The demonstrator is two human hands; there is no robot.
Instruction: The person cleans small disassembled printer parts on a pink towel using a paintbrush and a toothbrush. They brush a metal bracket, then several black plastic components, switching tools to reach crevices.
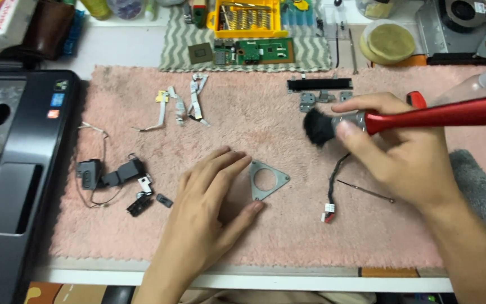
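My left hand (206,208) lies flat on the pink towel (254,236), fingertips touching a grey triangular metal bracket (265,180) with a round hole. My right hand (400,152) grips a brush with a red handle (440,115) and black bristles (319,126), held above the towel right of the bracket. The bristles point left, a little above and to the right of the bracket.
A black laptop base (18,169) sits at the left. Small black speakers with wires (113,180), flat ribbon cables (184,104), a cable with a connector (333,191), a thin metal rod (367,191), hinges (319,93) and a grey cloth (482,186) lie on the towel. A green circuit board (260,52) and a yellow parts box (248,17) are behind.
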